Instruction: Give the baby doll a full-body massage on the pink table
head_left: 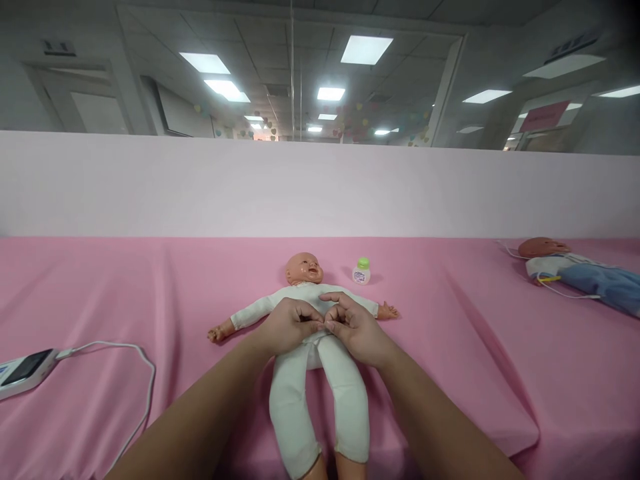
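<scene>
A baby doll (345, 373) with a white cloth body lies on its back on the pink cloth (440, 373), arms spread and legs toward me. Over its belly, my left hand (290, 327) is closed in a pinch, thumb against fingers. My right hand (357, 330) pinches right beside it, its index finger lifted and stretched across the doll's chest. The fingertips of both hands meet at the doll's middle; whatever is between them is too small or hidden to make out. Near the doll's head stands a small clear bottle (361, 273) with a green cap.
To the left lies a white handheld device (27, 373) with a dark screen and a white cable (150, 373). At the far right is a second doll (595, 277) in blue and white with thin tubing. A white panel (320, 187) with glass above it stands behind the table.
</scene>
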### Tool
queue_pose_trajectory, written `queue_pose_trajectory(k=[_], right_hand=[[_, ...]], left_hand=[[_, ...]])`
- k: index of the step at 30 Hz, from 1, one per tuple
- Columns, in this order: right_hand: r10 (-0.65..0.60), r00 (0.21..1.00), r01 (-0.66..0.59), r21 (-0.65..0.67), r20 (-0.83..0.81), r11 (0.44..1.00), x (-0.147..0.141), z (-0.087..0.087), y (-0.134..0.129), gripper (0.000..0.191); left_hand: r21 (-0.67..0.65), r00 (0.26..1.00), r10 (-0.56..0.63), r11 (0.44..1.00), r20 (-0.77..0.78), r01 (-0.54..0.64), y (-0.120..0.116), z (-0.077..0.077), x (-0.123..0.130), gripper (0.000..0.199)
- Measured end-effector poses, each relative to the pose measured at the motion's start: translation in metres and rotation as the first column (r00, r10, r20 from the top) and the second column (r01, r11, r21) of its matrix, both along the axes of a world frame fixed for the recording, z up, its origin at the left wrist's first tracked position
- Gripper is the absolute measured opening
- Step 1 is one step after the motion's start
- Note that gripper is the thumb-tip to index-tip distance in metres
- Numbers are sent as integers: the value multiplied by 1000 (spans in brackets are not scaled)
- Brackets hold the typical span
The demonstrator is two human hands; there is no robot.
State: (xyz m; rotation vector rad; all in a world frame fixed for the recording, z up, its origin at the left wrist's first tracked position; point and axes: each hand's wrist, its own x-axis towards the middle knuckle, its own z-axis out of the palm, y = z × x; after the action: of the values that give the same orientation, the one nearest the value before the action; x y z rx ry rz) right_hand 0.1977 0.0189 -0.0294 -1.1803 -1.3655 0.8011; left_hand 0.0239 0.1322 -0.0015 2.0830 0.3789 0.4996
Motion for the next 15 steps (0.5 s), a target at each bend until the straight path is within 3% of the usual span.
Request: queue_pose_trajectory(k=[15], right_hand=[[22, 995, -23, -3, -99, 1000, -3, 1, 1, 44]], left_hand=[[-222, 997, -30, 974, 72, 45, 7, -9, 1, 29]])
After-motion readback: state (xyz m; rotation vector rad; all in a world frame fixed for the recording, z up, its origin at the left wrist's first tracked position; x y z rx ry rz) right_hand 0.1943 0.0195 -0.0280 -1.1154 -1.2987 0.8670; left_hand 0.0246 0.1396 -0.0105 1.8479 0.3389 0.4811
